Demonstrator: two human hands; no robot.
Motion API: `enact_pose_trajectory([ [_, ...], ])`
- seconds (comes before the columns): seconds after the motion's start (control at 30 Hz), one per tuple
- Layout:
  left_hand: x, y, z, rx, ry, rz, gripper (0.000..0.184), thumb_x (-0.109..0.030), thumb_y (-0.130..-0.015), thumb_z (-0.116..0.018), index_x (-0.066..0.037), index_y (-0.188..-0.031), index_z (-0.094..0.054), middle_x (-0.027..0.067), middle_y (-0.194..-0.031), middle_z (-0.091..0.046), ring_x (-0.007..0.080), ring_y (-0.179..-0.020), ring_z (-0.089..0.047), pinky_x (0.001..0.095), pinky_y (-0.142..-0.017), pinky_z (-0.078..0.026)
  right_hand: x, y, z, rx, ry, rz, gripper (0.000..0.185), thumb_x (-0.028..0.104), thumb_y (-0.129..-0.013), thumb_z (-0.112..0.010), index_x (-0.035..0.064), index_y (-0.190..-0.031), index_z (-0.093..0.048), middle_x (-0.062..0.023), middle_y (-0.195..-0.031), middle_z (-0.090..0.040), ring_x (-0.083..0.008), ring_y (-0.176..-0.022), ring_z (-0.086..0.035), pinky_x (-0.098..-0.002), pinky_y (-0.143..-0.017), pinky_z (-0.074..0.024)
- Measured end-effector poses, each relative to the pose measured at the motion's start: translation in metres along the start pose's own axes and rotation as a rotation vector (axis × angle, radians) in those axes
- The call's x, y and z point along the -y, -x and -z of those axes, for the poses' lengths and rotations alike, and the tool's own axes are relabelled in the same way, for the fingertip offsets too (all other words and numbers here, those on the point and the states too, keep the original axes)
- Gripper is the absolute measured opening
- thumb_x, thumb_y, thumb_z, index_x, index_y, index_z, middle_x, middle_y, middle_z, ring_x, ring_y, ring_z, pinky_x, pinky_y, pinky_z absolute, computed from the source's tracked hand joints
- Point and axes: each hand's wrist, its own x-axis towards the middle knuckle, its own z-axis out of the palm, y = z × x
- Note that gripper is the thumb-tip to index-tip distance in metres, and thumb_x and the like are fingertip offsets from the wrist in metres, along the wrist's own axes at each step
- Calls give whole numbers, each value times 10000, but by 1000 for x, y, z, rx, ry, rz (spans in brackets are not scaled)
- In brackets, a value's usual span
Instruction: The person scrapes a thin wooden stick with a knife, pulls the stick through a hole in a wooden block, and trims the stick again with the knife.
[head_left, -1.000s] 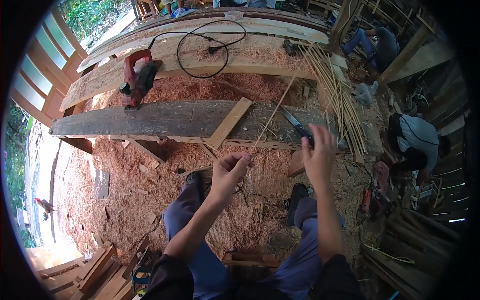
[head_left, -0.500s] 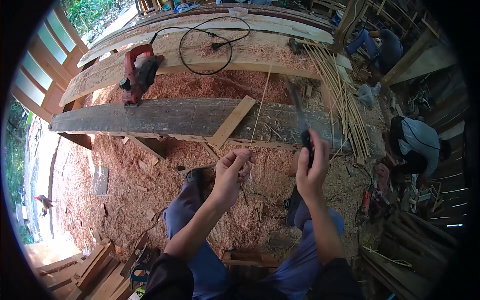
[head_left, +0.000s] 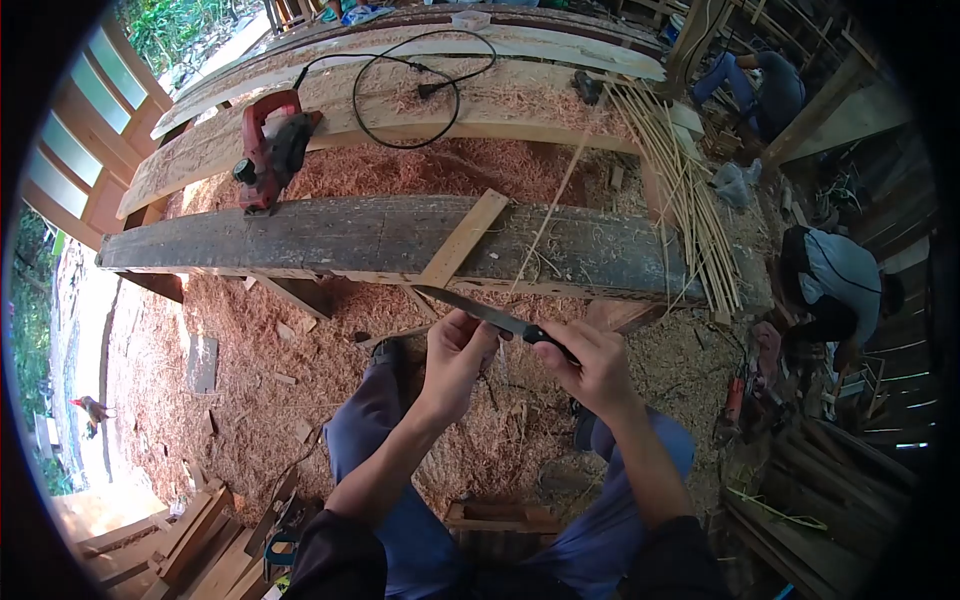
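Note:
My right hand (head_left: pixel 597 368) is closed round the black handle of a knife (head_left: pixel 478 310), its blade pointing left across the front of my other hand. My left hand (head_left: pixel 452 368) pinches the near end of a thin bamboo strip (head_left: pixel 552 208), which slants up and right over the dark plank. The blade lies over the strip's near end, close to my left fingertips; whether it touches the strip I cannot tell. Beyond my hands, a dark weathered plank (head_left: pixel 350 232) runs crosswise, bearing a short pale board (head_left: pixel 465 238) and a few shavings.
A red power planer (head_left: pixel 270 150) stands on the dark plank at left. Its black cord (head_left: pixel 408 142) loops over a pale board behind. A pile of bamboo strips (head_left: pixel 690 200) lies at right. Two people (head_left: pixel 840 285) crouch farther right. Wood shavings (head_left: pixel 270 350) cover the ground.
The knife has come down and left from upright beside the strip to lie across it near my left hand. The strip's far end has swung right. My left hand has hardly moved.

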Motion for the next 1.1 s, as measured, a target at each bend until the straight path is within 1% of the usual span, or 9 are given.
enact_pose_trajectory([
  [0.17,-3,7,-1,29,-20,35,156,-87,-1027,-622,-5,-1149,-674,-9,-867,-673,-1,-614,-421,199,-525,-304,-4,4,5,6,48,47,291,313,-924,-762,49,-1041,-734,-46,-759,-680,-202,-571,-655,-337,-480,-487],
  [0.33,-4,13,-5,-9,-34,83,110,-80,-1012,-642,10,-1019,-705,-6,-849,-681,0,-640,-434,203,-547,-314,-6,8,8,-11,135,103,297,336,-900,-777,70,-1028,-746,-24,-769,-691,-187,-572,-657,-323,-480,-488],
  [0.43,-12,13,-10,-3,-19,112,101,-72,-1010,-639,6,-1001,-701,13,-871,-699,1,-645,-441,203,-553,-321,-8,7,11,-37,149,138,278,335,-900,-777,82,-1011,-750,-19,-758,-689,-180,-575,-659,-321,-479,-489],
  [0.73,-17,11,-7,5,17,67,95,-87,-1013,-648,-4,-1030,-691,38,-903,-724,2,-649,-464,200,-555,-341,-16,9,21,-56,228,171,248,319,-911,-771,87,-997,-753,-19,-720,-672,-172,-576,-651,-307,-469,-473],
  [0.8,-21,13,-7,-28,-2,77,98,-84,-1014,-647,-4,-1048,-692,38,-899,-724,2,-651,-468,201,-555,-345,-21,9,28,-104,300,111,259,326,-925,-757,82,-1012,-749,-26,-714,-664,-174,-564,-643,-307,-464,-461],
  [0.97,-17,16,-4,-21,-17,75,123,-72,-1013,-648,5,-1094,-702,8,-857,-697,9,-652,-467,206,-562,-354,-10,11,11,-51,121,120,265,319,-941,-742,72,-1037,-743,-32,-714,-662,-179,-548,-636,-312,-460,-456],
  [1.0,-15,18,-5,-29,-17,80,124,-54,-1005,-645,2,-1101,-698,-8,-835,-666,14,-645,-447,214,-558,-332,-7,13,6,-29,79,121,264,316,-943,-740,71,-1040,-741,-31,-715,-663,-178,-544,-635,-313,-460,-456],
  [1.03,-14,19,-5,-39,-19,85,129,-37,-997,-642,-2,-1109,-694,-24,-812,-634,19,-639,-427,221,-553,-310,-2,10,8,14,83,97,257,308,-943,-741,68,-1033,-741,-27,-726,-674,-175,-550,-642,-315,-464,-463],
  [1.1,-14,20,-3,-10,-4,91,131,-45,-994,-656,7,-1100,-712,-37,-795,-623,19,-646,-443,225,-563,-325,-1,8,9,14,79,101,254,307,-941,-743,69,-1031,-742,-27,-730,-676,-173,-549,-640,-317,-464,-463],
])
